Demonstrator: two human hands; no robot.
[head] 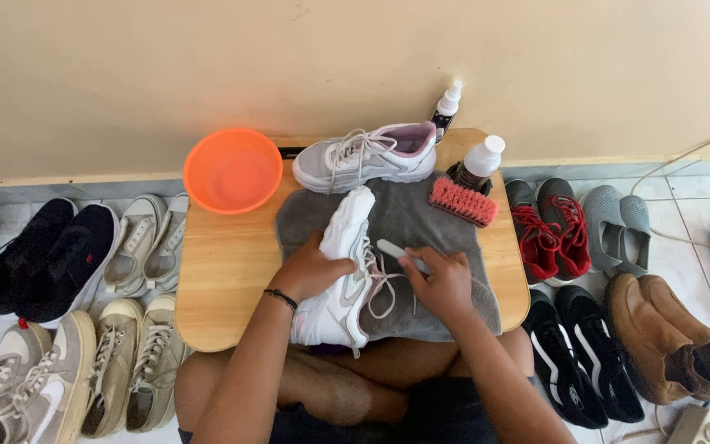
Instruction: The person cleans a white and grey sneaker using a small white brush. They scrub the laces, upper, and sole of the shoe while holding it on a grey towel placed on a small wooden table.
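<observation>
Gripping white sneaker on grey towel, left hand clamps midsection; right hand clutches small brush at laces.

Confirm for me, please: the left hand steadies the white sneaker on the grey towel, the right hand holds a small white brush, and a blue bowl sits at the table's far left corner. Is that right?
Nearly. The head view shows an orange bowl, not a blue one. The rest stands: the left hand steadies the white sneaker on the grey towel, the right hand holds the small white brush, and the bowl sits at the table's far left corner.
</observation>
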